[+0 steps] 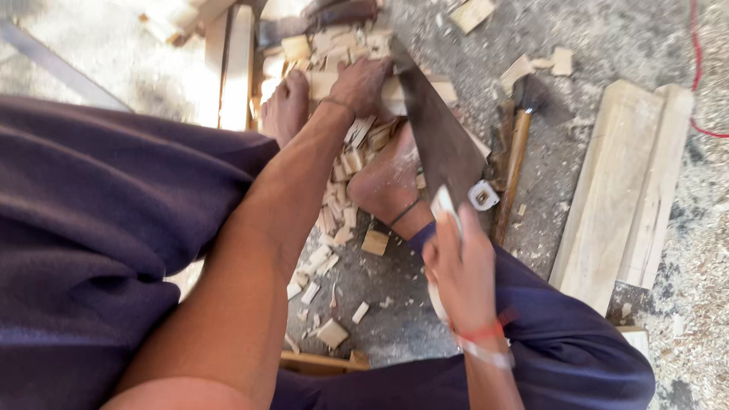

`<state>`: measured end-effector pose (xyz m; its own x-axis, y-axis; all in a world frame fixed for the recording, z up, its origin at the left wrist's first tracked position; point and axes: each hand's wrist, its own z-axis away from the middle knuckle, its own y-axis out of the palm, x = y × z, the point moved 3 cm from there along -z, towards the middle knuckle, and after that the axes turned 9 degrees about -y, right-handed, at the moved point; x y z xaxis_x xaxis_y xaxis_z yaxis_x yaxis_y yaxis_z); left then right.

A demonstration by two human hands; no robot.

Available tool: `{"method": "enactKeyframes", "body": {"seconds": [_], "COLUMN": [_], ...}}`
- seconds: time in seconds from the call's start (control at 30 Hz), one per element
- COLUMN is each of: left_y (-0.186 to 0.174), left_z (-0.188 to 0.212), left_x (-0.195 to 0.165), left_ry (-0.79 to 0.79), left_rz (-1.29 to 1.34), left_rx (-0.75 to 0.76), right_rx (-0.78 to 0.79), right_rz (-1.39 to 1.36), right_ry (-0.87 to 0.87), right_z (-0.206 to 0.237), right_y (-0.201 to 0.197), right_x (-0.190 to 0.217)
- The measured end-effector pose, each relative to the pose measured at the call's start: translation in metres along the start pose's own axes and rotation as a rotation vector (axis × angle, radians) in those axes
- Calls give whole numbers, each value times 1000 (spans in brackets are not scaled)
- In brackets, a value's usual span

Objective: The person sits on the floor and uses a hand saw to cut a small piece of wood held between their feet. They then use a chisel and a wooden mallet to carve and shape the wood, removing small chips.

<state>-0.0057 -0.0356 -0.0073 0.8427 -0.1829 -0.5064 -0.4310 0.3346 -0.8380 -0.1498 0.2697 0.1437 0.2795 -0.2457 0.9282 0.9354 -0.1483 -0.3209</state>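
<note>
The long handsaw [437, 133] ran from 6 toward 12 o'clock, its handle clenched in the right hand [459, 262], while the left hand [363, 85] and a bare foot [389, 182] pinned the pale wood piece [391, 89] at 12 o'clock for steadiness.

One saw [440, 137], gripped by one right hand [459, 262]; one left hand [363, 85] pressed on the wood [391, 91] under the blade. Two bare feet [287, 106] among the scraps. One hammer [520, 129] on the floor [577, 38] beside the saw. Two long planks [623, 190] lie at the right, touching. Offcuts [345, 182]: perhaps several dozen, too blurred and heaped to count exactly. One red cord [695, 68] at the edge
</note>
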Motion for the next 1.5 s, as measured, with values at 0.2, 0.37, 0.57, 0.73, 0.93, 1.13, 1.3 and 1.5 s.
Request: {"method": "enactKeyframes", "body": {"seconds": [0.2, 0.37, 0.57, 0.73, 0.93, 1.13, 1.3, 1.5], "left_y": [9, -2, -4, -6, -13, -8, -1, -10], "left_z": [-6, -1, 4, -3, 4, -4, -6, -2], "left_x": [3, -2, 2, 2, -2, 6, 4, 6], "left_ry": [34, 34, 25, 55, 20, 17, -19, 36], "left_rz": [-40, -56, -21, -26, -41, -22, -56, 6], "left_rx": [-48, -18, 20, -36, -4, -4, 34, -26], "right_rx": [-20, -1, 18, -251, -11, -13, -101, -62], "right_rz": [420, 209, 164, -158, 59, 26, 198, 93], "right_ry": [-423, -142, 17, 358, 41, -324, 9, 278], "right_z": [107, 12, 26, 97, 16, 79, 77, 50], "right_y": [-67, -5, -7, -47, -3, -34, -34, -5], "right_x": [-47, 28, 21, -30, 17, -1, 28, 57]}}
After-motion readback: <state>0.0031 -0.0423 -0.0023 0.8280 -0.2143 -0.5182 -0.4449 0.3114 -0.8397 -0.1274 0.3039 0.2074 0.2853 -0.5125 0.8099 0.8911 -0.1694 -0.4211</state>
